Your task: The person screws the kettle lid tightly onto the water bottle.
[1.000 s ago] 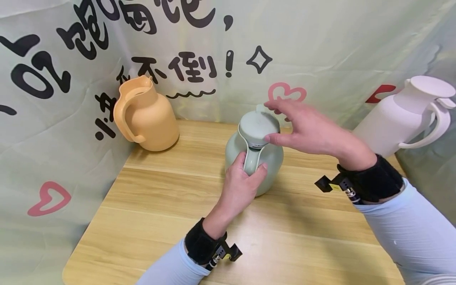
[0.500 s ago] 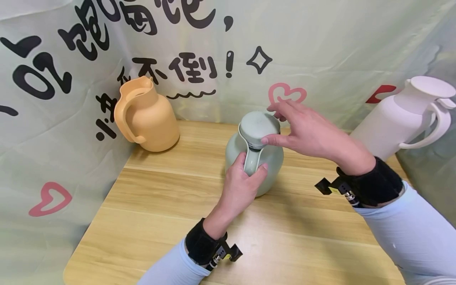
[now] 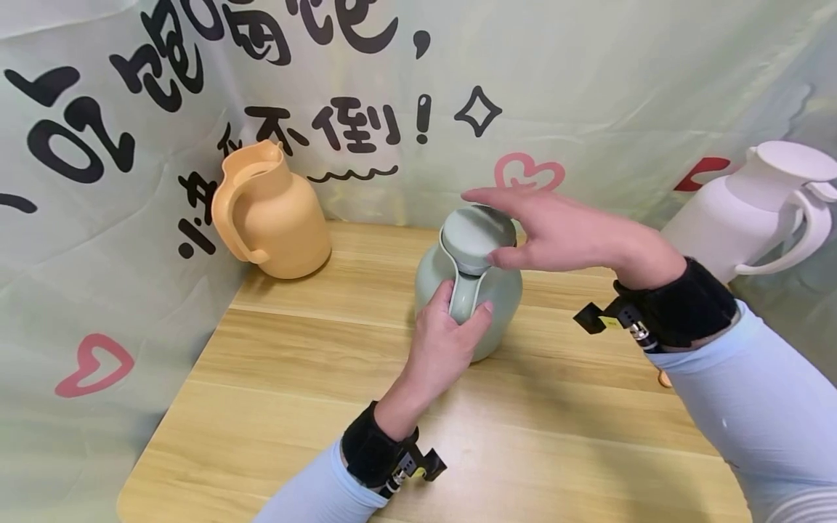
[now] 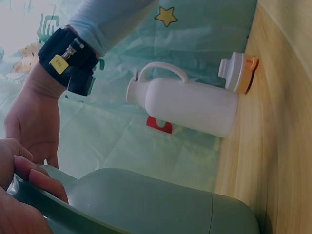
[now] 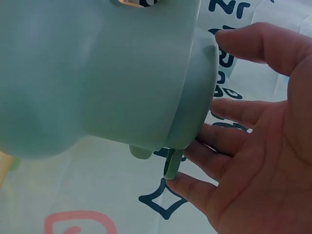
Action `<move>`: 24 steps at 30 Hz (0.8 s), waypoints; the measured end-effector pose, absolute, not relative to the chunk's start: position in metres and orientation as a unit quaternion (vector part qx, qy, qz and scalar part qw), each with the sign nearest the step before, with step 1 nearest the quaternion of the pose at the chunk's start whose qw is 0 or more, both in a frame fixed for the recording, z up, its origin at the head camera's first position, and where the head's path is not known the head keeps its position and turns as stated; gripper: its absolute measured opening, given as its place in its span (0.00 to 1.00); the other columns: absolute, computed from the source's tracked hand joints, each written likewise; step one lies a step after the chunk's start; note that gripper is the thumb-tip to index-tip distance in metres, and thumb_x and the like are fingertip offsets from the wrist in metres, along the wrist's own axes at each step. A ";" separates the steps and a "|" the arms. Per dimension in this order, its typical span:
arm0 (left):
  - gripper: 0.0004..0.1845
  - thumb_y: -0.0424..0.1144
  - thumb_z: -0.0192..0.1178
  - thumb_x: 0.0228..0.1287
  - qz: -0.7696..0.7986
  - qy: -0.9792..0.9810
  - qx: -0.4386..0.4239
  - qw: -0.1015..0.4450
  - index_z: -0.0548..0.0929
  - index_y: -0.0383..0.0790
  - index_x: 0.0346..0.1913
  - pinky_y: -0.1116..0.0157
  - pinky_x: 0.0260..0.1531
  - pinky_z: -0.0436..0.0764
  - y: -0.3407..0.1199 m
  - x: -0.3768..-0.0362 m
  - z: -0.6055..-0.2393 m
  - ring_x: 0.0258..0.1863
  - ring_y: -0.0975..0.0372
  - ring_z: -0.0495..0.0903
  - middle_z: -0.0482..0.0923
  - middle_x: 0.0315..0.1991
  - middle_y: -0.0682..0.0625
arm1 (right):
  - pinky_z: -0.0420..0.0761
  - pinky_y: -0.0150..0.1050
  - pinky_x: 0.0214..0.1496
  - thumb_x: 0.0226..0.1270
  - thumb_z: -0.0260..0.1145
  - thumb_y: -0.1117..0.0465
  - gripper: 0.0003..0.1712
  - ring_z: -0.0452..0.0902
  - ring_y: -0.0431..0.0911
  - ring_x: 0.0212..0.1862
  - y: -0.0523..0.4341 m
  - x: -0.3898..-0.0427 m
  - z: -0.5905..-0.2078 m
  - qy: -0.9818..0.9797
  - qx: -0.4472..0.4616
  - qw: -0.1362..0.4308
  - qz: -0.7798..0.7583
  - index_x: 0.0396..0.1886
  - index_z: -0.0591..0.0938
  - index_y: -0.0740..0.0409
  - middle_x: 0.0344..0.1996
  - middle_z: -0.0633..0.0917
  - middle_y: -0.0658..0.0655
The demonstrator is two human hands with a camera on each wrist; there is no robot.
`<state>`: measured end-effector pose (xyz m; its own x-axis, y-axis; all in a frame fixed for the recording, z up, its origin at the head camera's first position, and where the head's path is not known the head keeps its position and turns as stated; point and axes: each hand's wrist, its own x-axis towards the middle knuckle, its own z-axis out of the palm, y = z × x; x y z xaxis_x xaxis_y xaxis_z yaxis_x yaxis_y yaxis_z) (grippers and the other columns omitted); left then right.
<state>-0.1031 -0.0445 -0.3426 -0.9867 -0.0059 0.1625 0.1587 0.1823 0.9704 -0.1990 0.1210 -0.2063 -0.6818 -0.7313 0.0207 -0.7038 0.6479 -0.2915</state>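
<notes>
A green insulated jug [image 3: 503, 312] stands on the wooden table with its round lid [image 3: 479, 236] on top. My left hand [image 3: 445, 335] grips the jug's handle [image 3: 463, 296] from the near side. My right hand [image 3: 556, 226] is spread across the lid from the right, fingers fairly straight, the thumb at its near edge. In the right wrist view, the thumb and fingertips of that hand [image 5: 258, 126] meet the lid's edge [image 5: 197, 92] and top. The little finger lies at a small tab [image 5: 173, 164] on the lid's side.
An orange jug [image 3: 281, 218] stands back left on the table [image 3: 294, 407]. At the right is a white jug [image 3: 732, 211] with a handle. Beside it, in the left wrist view, lies a white and orange stopper [image 4: 238, 73]. A printed cloth [image 3: 588, 87] hangs behind.
My right hand's fingers have straightened and reached further left over the lid; the right forearm has risen slightly. The lid's tab no longer shows in the head view. My left hand keeps its grip.
</notes>
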 end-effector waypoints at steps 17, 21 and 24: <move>0.12 0.52 0.61 0.61 -0.627 -0.775 -0.043 0.063 0.74 0.52 0.41 0.62 0.27 0.73 -0.045 -0.103 -0.343 0.27 0.63 0.73 0.70 0.24 0.55 | 0.73 0.48 0.46 0.44 0.55 0.15 0.60 0.75 0.52 0.41 0.106 -0.199 -0.207 0.954 -0.298 -0.011 -0.043 0.67 0.69 0.52 0.52 0.73 0.58; 0.12 0.51 0.61 0.62 -0.627 -0.775 -0.048 0.066 0.74 0.52 0.41 0.63 0.27 0.73 -0.045 -0.103 -0.343 0.27 0.63 0.73 0.70 0.23 0.55 | 0.74 0.51 0.51 0.44 0.57 0.16 0.60 0.76 0.52 0.49 0.106 -0.199 -0.203 0.949 -0.310 0.007 -0.056 0.69 0.67 0.50 0.57 0.74 0.58; 0.11 0.51 0.61 0.61 -0.627 -0.774 -0.049 0.069 0.74 0.52 0.41 0.63 0.26 0.73 -0.045 -0.103 -0.343 0.26 0.63 0.73 0.69 0.22 0.55 | 0.72 0.50 0.59 0.51 0.64 0.24 0.55 0.73 0.50 0.58 0.107 -0.200 -0.198 0.936 -0.339 0.042 -0.083 0.73 0.63 0.49 0.61 0.73 0.54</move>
